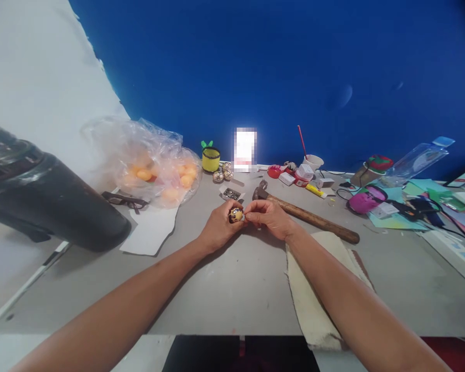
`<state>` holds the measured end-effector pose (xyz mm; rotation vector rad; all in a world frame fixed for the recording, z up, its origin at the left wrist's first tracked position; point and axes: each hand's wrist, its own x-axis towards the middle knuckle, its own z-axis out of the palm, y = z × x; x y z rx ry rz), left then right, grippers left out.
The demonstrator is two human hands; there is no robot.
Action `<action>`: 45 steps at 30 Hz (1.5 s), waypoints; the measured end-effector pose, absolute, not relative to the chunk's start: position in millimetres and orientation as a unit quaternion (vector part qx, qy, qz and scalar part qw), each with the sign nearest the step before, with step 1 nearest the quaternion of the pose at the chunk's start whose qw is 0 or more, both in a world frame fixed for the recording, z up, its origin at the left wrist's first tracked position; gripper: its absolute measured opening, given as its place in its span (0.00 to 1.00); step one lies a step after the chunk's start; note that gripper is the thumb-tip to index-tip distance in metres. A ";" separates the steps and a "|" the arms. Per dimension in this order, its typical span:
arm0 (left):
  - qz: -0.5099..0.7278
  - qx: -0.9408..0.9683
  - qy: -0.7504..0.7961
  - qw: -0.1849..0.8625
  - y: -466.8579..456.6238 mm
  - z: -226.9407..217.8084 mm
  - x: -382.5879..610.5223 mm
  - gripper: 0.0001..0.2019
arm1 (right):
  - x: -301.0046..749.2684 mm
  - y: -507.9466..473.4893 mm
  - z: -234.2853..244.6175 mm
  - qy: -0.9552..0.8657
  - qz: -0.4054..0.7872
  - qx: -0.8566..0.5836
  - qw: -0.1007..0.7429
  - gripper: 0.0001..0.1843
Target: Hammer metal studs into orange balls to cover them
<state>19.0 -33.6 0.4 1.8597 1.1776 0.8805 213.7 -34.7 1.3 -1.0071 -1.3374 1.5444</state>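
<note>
Above the middle of the table, my left hand (221, 227) is closed around a small yellow-orange ball (236, 215) with shiny metallic and dark spots on it. My right hand (270, 216) has its thumb and forefinger pinched together at the ball's right side. Whatever that pinch holds, if anything, is too small to make out. Just beyond the ball lies a small open box (231, 194) of shiny metal pieces. Farther back, several shiny studded balls (218, 176) sit together. A hammer (310, 214) with a wooden handle lies to the right of my right hand.
At left stand a large dark flask (58, 196) and a clear plastic bag (147, 160) of orange balls, near glasses (126, 200) and white paper (151, 232). A cream cloth (313, 294) lies under my right forearm. Paper, cables and a power strip (453, 258) clutter the right.
</note>
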 end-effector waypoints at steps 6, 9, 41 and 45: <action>0.326 0.732 0.477 0.360 -34.1 -1.9 19.2 0.16 | 207.4 -39.8 5.5 -0.554 0.589 -0.426 0.405 0.13; 0.319 0.740 0.466 0.367 -34.7 -2.0 19.3 0.14 | 205.4 -41.6 5.1 -0.564 0.580 -0.428 0.403 0.13; 0.190 0.773 0.550 0.252 -41.4 8.5 22.8 0.03 | 194.9 -47.7 3.6 -0.574 0.548 -0.464 0.394 0.17; 0.189 0.776 0.547 0.248 -41.6 6.8 22.4 0.04 | 194.2 -47.9 3.6 -0.573 0.546 -0.471 0.389 0.16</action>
